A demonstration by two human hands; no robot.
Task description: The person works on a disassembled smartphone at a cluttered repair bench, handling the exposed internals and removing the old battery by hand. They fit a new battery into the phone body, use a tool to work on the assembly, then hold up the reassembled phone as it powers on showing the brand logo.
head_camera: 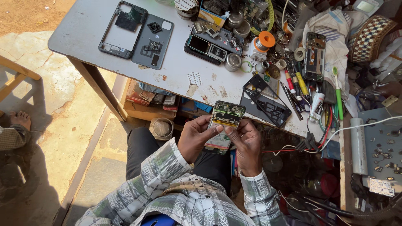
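Near table edge, centre: left hand and right hand both grip opened phone, back cover off, thumbs pinching its middle. Black phone frame lies just right on grey table.

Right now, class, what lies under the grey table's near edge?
Under the grey table, a wooden shelf holds stacked small boxes; a round container stands below. Anything deeper is hidden by the tabletop.
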